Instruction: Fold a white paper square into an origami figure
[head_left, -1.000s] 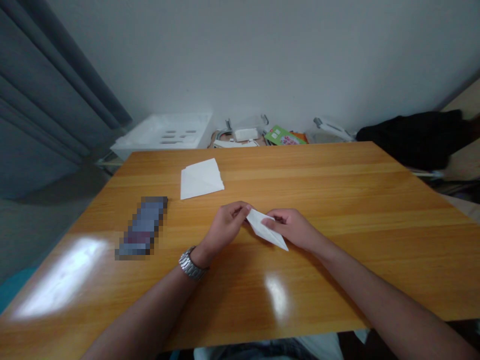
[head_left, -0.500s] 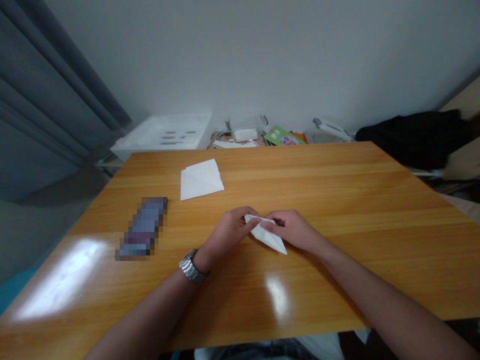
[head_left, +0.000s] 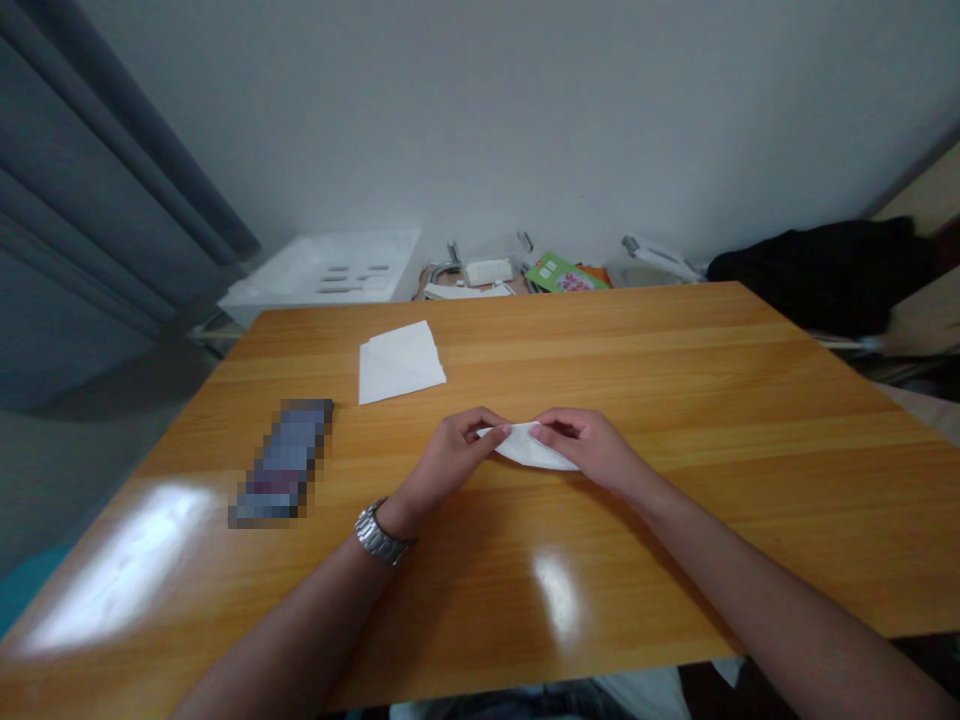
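A folded piece of white paper [head_left: 534, 452] is held between both hands above the middle of the wooden table [head_left: 675, 380]. My left hand [head_left: 463, 445], with a metal watch [head_left: 379, 534] on its wrist, pinches the paper's left end between thumb and fingers. On the other side, my right hand [head_left: 581, 440] grips the upper edge with its thumb on the near face. The thumbs are a small gap apart. Fingertips behind the paper are hidden.
White paper sheets [head_left: 401, 362] lie farther back on the table. A pixelated phone-like object [head_left: 285, 462] is at the left. Beyond the far edge are a white tray-like box [head_left: 322, 265], a green booklet [head_left: 562, 272] and a black cloth [head_left: 817, 270].
The paper has turned from a downward slant, its tip towards me, to lie nearly level between the hands. My hands have shifted slightly, and the right has come over the paper's right end.
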